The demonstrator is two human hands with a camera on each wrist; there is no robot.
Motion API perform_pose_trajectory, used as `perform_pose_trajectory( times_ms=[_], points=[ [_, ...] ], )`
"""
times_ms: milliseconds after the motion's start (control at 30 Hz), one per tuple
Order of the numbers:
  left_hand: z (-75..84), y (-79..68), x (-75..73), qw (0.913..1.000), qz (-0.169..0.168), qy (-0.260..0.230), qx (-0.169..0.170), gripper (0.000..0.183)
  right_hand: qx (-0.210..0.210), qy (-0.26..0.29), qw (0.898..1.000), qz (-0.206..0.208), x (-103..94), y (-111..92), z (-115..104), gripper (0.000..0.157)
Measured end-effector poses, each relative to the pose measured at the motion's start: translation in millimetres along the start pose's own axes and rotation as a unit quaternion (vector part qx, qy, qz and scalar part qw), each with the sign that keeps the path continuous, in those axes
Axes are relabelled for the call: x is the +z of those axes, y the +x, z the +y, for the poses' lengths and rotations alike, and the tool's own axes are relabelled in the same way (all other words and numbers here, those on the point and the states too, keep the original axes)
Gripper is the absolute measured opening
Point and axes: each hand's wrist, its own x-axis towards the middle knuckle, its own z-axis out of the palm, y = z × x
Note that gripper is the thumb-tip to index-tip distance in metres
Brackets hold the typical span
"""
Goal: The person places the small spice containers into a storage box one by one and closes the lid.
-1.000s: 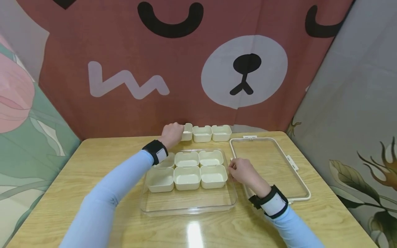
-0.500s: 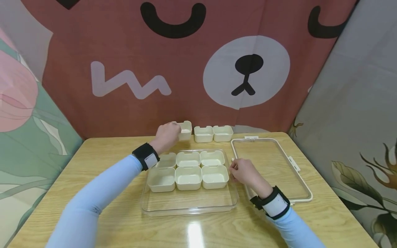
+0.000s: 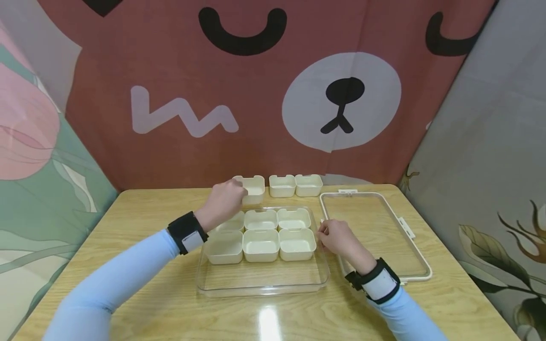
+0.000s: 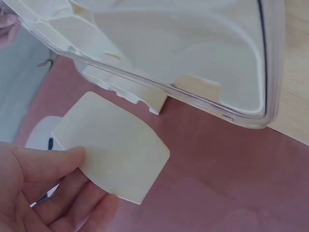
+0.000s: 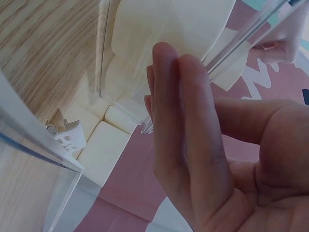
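My left hand [image 3: 223,201] pinches a small cream storage cup [image 3: 254,188] between thumb and fingers, raised behind the clear box; the left wrist view shows this cup [image 4: 116,145] with the thumb on its side. The clear plastic box [image 3: 262,290] holds several cream cups [image 3: 261,245] in two rows, with a bare strip at its near side. At the box's right wall, my right hand [image 3: 341,239] grips the rim; the right wrist view shows its fingers [image 5: 193,111] across the clear edge. The left forearm and hand partly hide the back left cup.
Two more cream cups [image 3: 282,186] stand side by side at the table's back edge. A clear lid with a white frame [image 3: 388,203] and side latches lies to the right, close to the right hand. A printed curtain [image 3: 179,156] hangs behind the wooden table [image 3: 141,227].
My left hand has lifted a cup from the back row and drawn it left and toward me, away from the other two. The right hand stays at the box's wall.
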Motion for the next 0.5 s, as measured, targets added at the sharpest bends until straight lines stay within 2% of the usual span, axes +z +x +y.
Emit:
perform_pose_trajectory(
  times_ms=[267,500],
  points=[
    [9.1,-20.4,-11.5,0.9996,0.018,0.006,0.022,0.022,0.002,-0.001,1.0,0.0,1.6,0,1,0.011],
    [14.7,-36.4,-21.8,0.9979,0.053,0.003,0.037,0.023,-0.01,-0.004,1.0,0.003,1.1,1,2,0.01]
  ],
)
